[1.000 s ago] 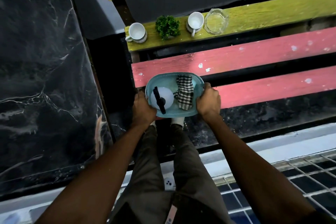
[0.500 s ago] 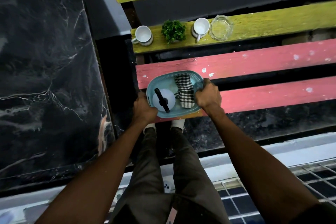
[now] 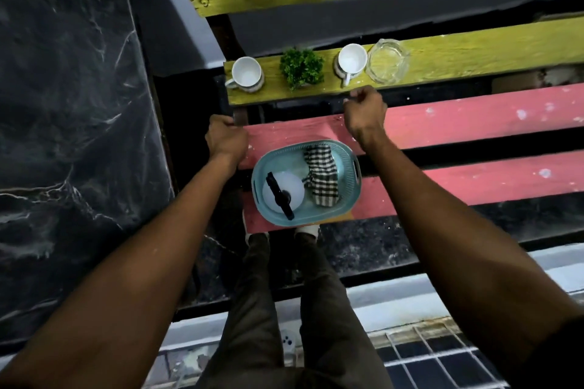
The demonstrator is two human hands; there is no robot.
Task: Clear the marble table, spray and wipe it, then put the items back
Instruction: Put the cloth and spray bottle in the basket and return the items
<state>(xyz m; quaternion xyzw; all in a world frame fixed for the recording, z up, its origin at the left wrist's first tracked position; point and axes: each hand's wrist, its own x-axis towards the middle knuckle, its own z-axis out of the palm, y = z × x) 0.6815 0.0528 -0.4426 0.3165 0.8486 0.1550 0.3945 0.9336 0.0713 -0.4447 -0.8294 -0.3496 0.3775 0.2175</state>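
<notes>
We see a light blue basket (image 3: 347,157) with a black-and-white checked cloth (image 3: 321,179) and a white bottle (image 3: 286,191) with a black top. The planks (image 3: 474,120) are pink and yellow. The two cups (image 3: 247,72) are white, the plant (image 3: 302,68) green, the table (image 3: 72,104) black with white veins.

Basket (image 3: 346,199) on pink bench slats (image 3: 474,123)

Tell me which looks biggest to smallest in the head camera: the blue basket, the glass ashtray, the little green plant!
1. The blue basket looks biggest by far.
2. The glass ashtray and the green plant look about the same size, so I won't rank them.
The basket is also nearer the camera, which makes it look bigger.
</notes>
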